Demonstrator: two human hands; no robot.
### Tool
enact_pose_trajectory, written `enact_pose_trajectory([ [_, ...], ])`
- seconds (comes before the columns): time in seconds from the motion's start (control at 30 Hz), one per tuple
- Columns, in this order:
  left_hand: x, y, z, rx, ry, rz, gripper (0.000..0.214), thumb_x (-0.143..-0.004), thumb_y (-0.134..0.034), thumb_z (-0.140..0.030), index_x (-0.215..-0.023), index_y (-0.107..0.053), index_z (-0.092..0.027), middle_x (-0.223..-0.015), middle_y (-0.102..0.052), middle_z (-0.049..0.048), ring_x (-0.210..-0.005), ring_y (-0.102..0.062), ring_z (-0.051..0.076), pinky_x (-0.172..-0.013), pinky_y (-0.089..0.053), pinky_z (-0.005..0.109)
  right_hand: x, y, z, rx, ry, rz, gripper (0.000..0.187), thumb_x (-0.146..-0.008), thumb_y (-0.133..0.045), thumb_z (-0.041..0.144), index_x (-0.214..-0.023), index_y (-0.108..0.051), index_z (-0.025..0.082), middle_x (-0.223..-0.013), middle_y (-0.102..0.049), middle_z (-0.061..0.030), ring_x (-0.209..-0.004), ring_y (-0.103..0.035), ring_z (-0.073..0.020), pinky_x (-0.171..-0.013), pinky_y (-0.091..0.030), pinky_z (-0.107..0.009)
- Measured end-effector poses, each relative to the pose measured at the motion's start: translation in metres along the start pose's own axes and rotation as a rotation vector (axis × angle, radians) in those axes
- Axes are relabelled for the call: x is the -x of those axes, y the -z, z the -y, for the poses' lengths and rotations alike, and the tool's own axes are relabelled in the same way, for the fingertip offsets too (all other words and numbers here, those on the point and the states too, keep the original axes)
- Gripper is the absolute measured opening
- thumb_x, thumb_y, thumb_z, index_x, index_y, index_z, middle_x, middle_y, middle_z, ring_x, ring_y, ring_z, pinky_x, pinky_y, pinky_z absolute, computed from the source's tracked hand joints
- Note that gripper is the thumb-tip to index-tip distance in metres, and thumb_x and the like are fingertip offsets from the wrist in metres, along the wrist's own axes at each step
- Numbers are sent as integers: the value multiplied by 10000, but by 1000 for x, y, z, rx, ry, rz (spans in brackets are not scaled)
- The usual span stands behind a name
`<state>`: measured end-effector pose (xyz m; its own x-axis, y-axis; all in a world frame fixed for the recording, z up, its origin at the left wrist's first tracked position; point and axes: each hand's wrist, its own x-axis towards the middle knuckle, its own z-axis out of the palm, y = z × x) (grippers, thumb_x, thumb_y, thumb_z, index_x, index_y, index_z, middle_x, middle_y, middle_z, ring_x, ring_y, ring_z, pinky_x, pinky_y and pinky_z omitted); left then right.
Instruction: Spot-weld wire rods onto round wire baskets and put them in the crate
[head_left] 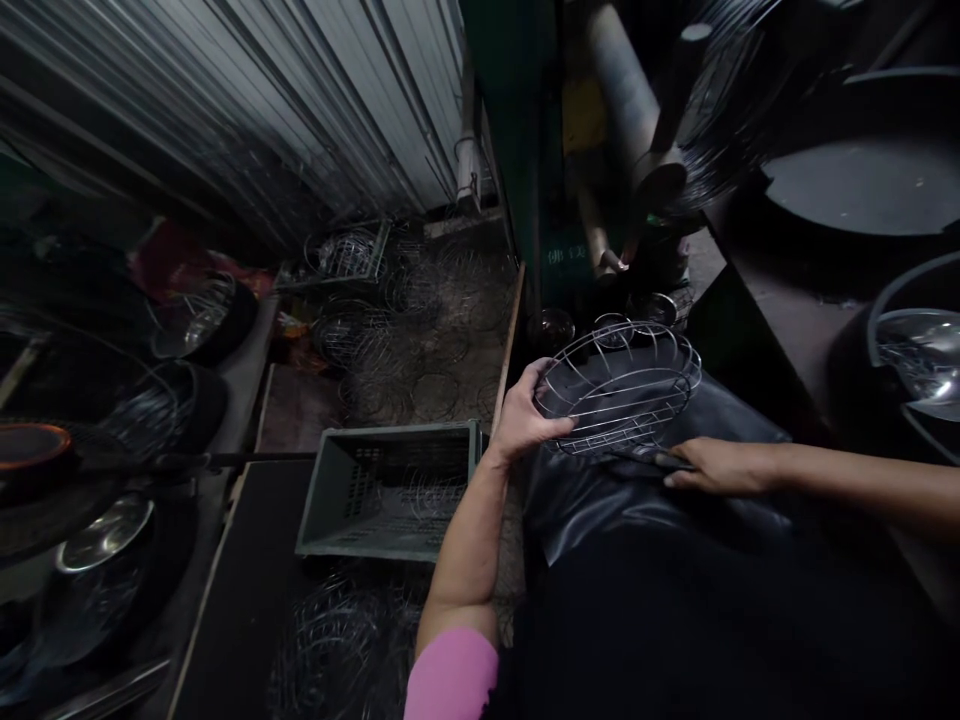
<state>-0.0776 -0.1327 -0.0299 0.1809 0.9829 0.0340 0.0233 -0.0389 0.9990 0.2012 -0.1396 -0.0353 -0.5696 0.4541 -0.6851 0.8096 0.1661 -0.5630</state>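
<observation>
My left hand (526, 415) grips the rim of an oval wire basket (637, 374) and holds it tilted over my lap, thumb across the wires. My right hand (724, 466) is closed around the handles of what look like dark pliers (673, 460). Their tip reaches to the lower edge of the basket; whether the jaws bite a wire is too dark to tell. Under both hands lies a shiny dark apron (600, 495) over my lap.
A green plastic crate (319, 500) with wire pieces inside stands to my left. Loose wire rings (435, 395) lie on the floor behind it. A dark green machine (517, 130) rises ahead. To the right is a black tub (855, 350) holding a shiny metal bowl (937, 345).
</observation>
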Motion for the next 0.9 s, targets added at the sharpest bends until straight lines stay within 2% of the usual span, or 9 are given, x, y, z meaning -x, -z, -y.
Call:
enact_pose_trajectory([
  [0.13, -2, 3, -4, -36, 25, -10, 799, -498, -811, -266, -1211, -459, -184, -1139, -548, 76, -972, -581, 201, -829, -483, 305, 1, 1, -11, -356, -136, 190, 528, -709, -446, 704, -733, -518, 181, -605, -572, -43, -561, -562, -203, -493, -437, -289],
  [0.2, -3, 8, -5, -27, 41, -78, 795, -479, -815, -253, -1190, -464, -184, -961, -571, 28, -845, -583, 151, -726, -481, 251, 6, -1, -15, -387, -102, 169, 559, -720, -434, 719, -783, -543, 175, -640, -594, -52, -584, -574, -211, -507, -448, -292],
  [0.27, -3, 11, -5, -16, 64, -180, 775, -463, -815, -229, -1157, -474, -179, -768, -510, -40, -689, -533, 93, -614, -437, 193, 11, -7, -17, -279, 0, 13, 556, -757, -438, 685, -879, -589, 163, -773, -636, -80, -688, -601, -234, -589, -479, -310],
  [0.37, -1, 8, -7, 2, 83, -372, 713, -472, -800, -193, -1113, -487, -174, -653, -365, -93, -559, -403, 41, -517, -339, 145, 17, -24, -19, 22, 119, -390, 503, -848, -387, 552, -1063, -599, 149, -1007, -625, -129, -881, -595, -263, -770, -483, -354],
  [0.47, 5, -8, -12, 16, 48, -544, 676, -495, -789, -181, -1102, -491, -178, -668, -321, -90, -543, -346, 30, -494, -290, 138, 16, -42, -19, 414, 110, -774, 412, -866, -384, 401, -1062, -614, 121, -1124, -573, -187, -981, -551, -301, -844, -450, -424],
  [0.53, 11, -21, -17, 14, 13, -620, 670, -517, -785, -190, -1115, -483, -186, -675, -309, -88, -524, -320, 24, -481, -274, 137, 13, -47, -18, 623, 83, -928, 348, -859, -394, 310, -1008, -636, 107, -1151, -556, -209, -1029, -516, -324, -889, -408, -475],
  [0.67, 20, -41, -29, -8, -45, -696, 649, -562, -771, -201, -1135, -467, -201, -684, -293, -84, -507, -297, 20, -474, -280, 132, 12, -42, -12, 789, 30, -1070, 286, -840, -423, 219, -963, -650, 95, -1190, -545, -215, -1122, -454, -338, -982, -292, -539],
  [0.9, 30, -55, -39, -69, -75, -724, 674, -578, -767, -203, -1163, -433, -216, -715, -310, -76, -506, -298, 15, -469, -312, 124, 17, -39, -6, 719, -37, -1151, 274, -840, -430, 212, -964, -649, 104, -1259, -517, -198, -1215, -381, -328, -1021, -214, -568],
])
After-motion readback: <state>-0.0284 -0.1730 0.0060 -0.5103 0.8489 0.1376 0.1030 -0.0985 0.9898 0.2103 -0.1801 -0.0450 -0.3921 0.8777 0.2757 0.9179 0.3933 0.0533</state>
